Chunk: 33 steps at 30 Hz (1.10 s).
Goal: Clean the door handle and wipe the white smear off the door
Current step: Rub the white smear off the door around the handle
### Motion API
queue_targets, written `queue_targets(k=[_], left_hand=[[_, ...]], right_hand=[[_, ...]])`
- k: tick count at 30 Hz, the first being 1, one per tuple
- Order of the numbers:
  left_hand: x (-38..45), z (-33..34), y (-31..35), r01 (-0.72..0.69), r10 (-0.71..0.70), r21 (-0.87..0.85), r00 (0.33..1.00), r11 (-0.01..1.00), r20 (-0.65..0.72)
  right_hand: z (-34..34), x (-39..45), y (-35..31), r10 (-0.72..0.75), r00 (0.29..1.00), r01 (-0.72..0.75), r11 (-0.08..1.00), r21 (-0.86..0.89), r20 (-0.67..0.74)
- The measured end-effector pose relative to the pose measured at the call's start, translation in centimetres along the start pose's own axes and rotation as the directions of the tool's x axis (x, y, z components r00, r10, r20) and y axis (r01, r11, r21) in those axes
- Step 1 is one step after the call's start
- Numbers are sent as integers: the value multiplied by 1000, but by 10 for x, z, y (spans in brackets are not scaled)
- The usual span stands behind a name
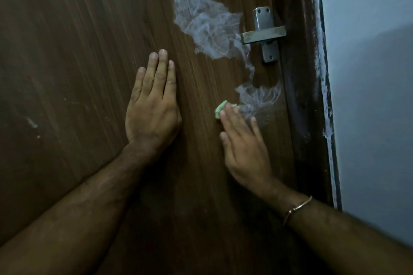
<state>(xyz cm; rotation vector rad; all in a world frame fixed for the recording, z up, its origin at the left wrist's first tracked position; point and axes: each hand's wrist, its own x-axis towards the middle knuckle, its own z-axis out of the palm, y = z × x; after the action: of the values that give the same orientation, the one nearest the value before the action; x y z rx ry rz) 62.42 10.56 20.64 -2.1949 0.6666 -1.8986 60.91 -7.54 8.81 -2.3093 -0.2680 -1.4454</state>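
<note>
A dark brown wooden door [89, 40] fills the view. A wide white smear [205, 22] spreads left of the metal door handle [263, 34] and trails down to a second patch [259, 96] below it. My left hand [154, 105] lies flat on the door, fingers together and pointing up, holding nothing. My right hand [243, 145] presses a small green cloth [221, 108] against the door with its fingertips, at the lower left edge of the lower smear patch. Most of the cloth is hidden under my fingers.
The door frame [299, 96] runs down the right of the handle, with white paint streaks [324, 87] along its outer edge. A pale wall [375, 73] lies beyond it. A thin bangle [297, 207] circles my right wrist. Small pale scuffs [32, 123] mark the door at the left.
</note>
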Motion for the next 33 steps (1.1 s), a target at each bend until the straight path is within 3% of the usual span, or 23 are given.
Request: queue_targets(k=[3,7,11,16,20,24,29,33], left_hand=[[1,1,2,8,-8,-8,1000,1000,6],[1,1,6,23,-22,-14,999,1000,31],[0,2,6,4,-3,-5,999,1000,37],[1,1,9,25,-24,-11,999,1000,47],[0,3,10,22,-21,-5,999,1000,36],[1,2,10,35,-35,-5,998,999,45],[0,4,12,22,-22,-7,999,1000,31],[0,3,12,51,-51,-15,998,999,44]], right_hand=[[-6,23,3,139,989,-132,984,119,-59],[0,-8,12,1,1000,-2,999,37,29],[-6,0,29,212,976,-206,972,118,-42],[3,-35,24,70,996,-74,995,62,55],[-1,-25,35,273,962,-270,954,128,-8],[7,-44,11,55,996,-63,991,120,73],[10,-35,3,150,989,-150,974,171,13],[20,-64,-3,-63,996,58,996,69,70]])
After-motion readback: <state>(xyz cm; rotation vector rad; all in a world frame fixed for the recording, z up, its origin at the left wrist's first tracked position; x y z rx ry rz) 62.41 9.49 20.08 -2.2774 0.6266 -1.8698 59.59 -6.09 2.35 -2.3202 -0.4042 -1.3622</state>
